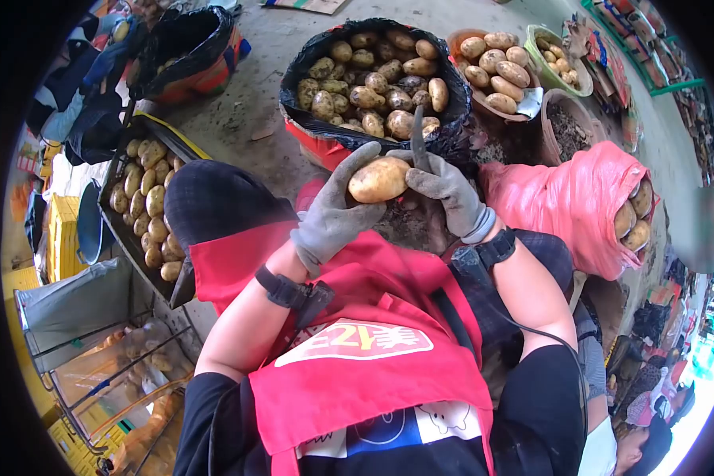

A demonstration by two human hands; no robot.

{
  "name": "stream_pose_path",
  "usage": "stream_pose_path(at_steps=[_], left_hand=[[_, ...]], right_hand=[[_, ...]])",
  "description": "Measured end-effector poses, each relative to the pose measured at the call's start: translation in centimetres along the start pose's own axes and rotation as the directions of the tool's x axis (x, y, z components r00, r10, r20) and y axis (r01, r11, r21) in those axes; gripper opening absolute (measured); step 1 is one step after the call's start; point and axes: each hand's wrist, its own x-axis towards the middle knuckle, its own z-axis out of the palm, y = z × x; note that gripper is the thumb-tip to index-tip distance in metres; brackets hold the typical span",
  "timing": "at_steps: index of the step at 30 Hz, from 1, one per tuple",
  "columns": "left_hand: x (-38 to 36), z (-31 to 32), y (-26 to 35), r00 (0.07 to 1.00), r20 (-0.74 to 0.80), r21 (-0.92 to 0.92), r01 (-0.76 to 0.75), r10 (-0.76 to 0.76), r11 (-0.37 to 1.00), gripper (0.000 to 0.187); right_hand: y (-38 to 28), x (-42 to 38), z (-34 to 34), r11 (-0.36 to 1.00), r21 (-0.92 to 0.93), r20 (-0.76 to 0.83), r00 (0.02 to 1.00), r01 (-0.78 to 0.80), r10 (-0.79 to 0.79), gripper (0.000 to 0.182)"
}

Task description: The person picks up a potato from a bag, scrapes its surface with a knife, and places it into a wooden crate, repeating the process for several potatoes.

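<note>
A pale, fairly clean potato (378, 180) is held up before my lap. My left hand (333, 210), in a grey glove, is closed around its left side, fingers behind and thumb below. In the gloved right hand (450, 198) I grip a knife (418, 139), its dark blade pointing up and away. The right thumb and fingertips are close against the potato's right end. Just beyond both hands stands a basket (293, 75) lined with black plastic, filled with soil-stained potatoes (365, 97).
To the left is a dark crate (119, 208) of cleaner potatoes. At the back right stand an orange tub (457, 40) and a green basket (581, 73), both holding potatoes. A pink sack (559, 194) of potatoes lies by my right knee. Another person (603, 432) is at the lower right.
</note>
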Motion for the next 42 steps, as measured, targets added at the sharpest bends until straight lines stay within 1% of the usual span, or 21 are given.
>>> stream_pose_path(at_steps=[3,5,6,8,9,12,15,19,20,21,23,24,25,27,29,30,31,33,36,41,42], left_hand=[[0.4,1.3,0.6,0.999,0.022,0.024,0.026,-0.027,0.999,0.085],[0.6,1.6,0.4,0.995,0.008,-0.117,0.1,-0.1,0.988,0.084],[0.6,1.9,0.9,0.994,0.034,-0.147,0.106,-0.102,0.983,0.083],[0.2,1.3,2.1,0.986,0.087,-0.273,0.162,-0.143,0.948,0.079],[-0.4,0.3,2.6,0.977,0.114,-0.37,0.21,-0.18,0.905,0.077],[-3.4,-2.0,7.9,0.994,0.031,-0.375,0.11,-0.106,0.92,0.064],[-8.8,-6.7,13.9,0.99,-0.137,-0.292,-0.073,0.034,0.954,0.063],[-20.0,-14.4,23.1,0.883,-0.385,-0.003,-0.292,0.268,0.956,0.059],[-22.8,-16.8,25.3,0.757,-0.553,0.049,-0.389,0.349,0.92,0.055],[-26.5,-20.9,26.8,0.722,-0.499,0.102,-0.499,0.478,0.86,0.051],[-34.0,-25.0,31.9,0.363,-0.46,0.811,-0.2,0.81,0.55,0.048],[-36.6,-23.6,35.2,0.14,-0.703,0.408,-0.724,0.698,0.556,0.051],[-43.0,-27.2,37.2,0.385,-0.588,0.205,-0.78,0.711,0.591,0.055],[-46.9,-26.3,38.6,0.022,-0.729,0.4,-0.798,0.684,0.451,0.059],[-49.0,-27.9,36.4,0.283,-0.615,0.264,-0.806,0.736,0.53,0.06],[-48.0,-29.0,35.6,0.045,-0.77,0.358,-0.796,0.637,0.489,0.051],[-47.3,-30.3,33.9,0.162,-0.785,0.252,-0.799,0.599,0.546,0.054],[-44.5,-33.7,30.3,0.592,-0.516,0.156,-0.646,0.62,0.747,0.06],[-34.4,-36.5,27.2,0.54,-0.74,-0.06,-0.648,0.402,0.76,0.046],[-13.0,-30.4,24.6,0.795,-0.509,-0.075,-0.422,0.329,0.904,0.047],[-8.9,-27.6,24.2,0.876,-0.372,0.086,-0.298,0.308,0.951,0.048]], right_hand=[[0.2,0.1,-1.5,0.993,-0.083,-0.05,0.995,0.08,-0.084,0.045],[-0.2,0.1,-2.4,0.989,-0.141,0.01,0.999,0.044,-0.043,0.044],[-0.2,-0.3,-2.8,0.998,0.012,-0.045,0.997,-0.063,0.063,0.04],[0.3,0.4,-4.8,0.953,-0.278,-0.024,0.991,0.117,-0.129,0.038],[0.7,1.0,-5.0,0.976,-0.194,-0.055,0.992,0.101,-0.114,0.039],[0.4,0.6,-4.7,1.0,0.016,-0.104,0.994,0.027,-0.025,0.046],[0.9,0.5,-5.0,0.996,-0.093,-0.221,0.975,-0.011,-0.01,0.055],[2.2,0.5,-4.5,0.977,-0.188,-0.296,0.954,-0.098,0.039,0.052],[2.6,0.6,-4.6,0.973,-0.199,-0.283,0.958,-0.115,0.055,0.052],[2.8,0.5,-5.0,0.969,-0.206,-0.276,0.958,-0.134,0.074,0.052],[3.8,0.8,-6.0,0.968,-0.197,-0.285,0.954,-0.157,0.097,0.053],[4.0,0.8,-6.1,0.964,-0.211,-0.289,0.952,-0.163,0.098,0.054],[4.2,0.8,-6.2,0.96,-0.222,-0.293,0.951,-0.168,0.098,0.055],[4.2,0.9,-5.9,0.961,-0.222,-0.295,0.951,-0.164,0.094,0.054],[3.7,0.6,-4.9,0.96,-0.213,-0.248,0.961,-0.181,0.126,0.057],[3.6,0.4,-4.5,0.968,-0.18,-0.217,0.967,-0.178,0.137,0.057],[3.7,0.6,-4.7,0.971,-0.183,-0.177,0.976,-0.156,0.124,0.057],[2.6,-0.4,-1.7,0.947,-0.226,-0.264,0.95,-0.227,0.165,0.047],[2.4,-0.5,-4.2,0.92,-0.222,-0.19,0.94,-0.323,0.284,0.035],[2.2,-0.2,-6.8,0.956,-0.208,-0.266,0.952,-0.208,0.149,0.034],[1.7,-0.3,-6.6,0.957,-0.191,-0.289,0.944,-0.217,0.156,0.034]])
